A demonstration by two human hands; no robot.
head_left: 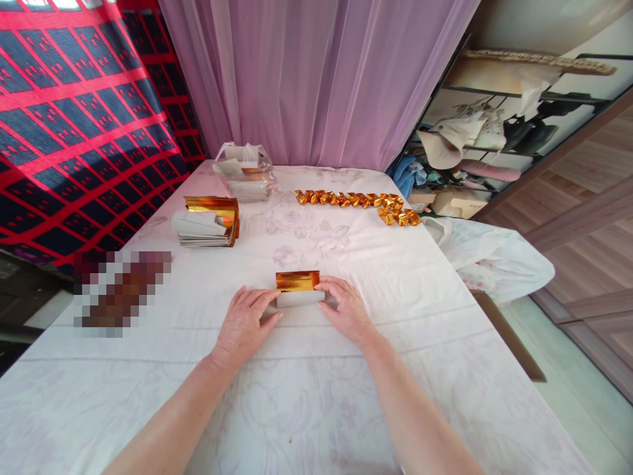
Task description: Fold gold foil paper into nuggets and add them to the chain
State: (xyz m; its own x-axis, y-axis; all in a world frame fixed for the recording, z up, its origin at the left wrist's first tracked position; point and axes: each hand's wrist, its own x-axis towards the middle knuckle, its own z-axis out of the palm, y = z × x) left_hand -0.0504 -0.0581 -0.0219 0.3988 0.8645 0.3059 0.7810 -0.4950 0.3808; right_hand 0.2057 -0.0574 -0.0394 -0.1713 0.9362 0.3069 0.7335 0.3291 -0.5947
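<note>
A small sheet of gold foil paper (297,281) lies on the table, its lower part folded over to show the pale back. My left hand (244,323) holds its left end, with index finger and thumb at the fold. At the opposite end, my right hand (346,309) grips the paper between its fingers and thumb. Farther left stands a bent stack of gold foil sheets (232,221) with pale backs. Several folded gold foil pieces (346,198) form a row at the back right.
A clear plastic bag (244,175) with paper inside sits at the table's far left. The table (291,409) has a pale floral cover. Purple curtains (306,79) hang behind it. Past the right edge are a white plastic bag (504,254) and shelves holding a cap (445,142).
</note>
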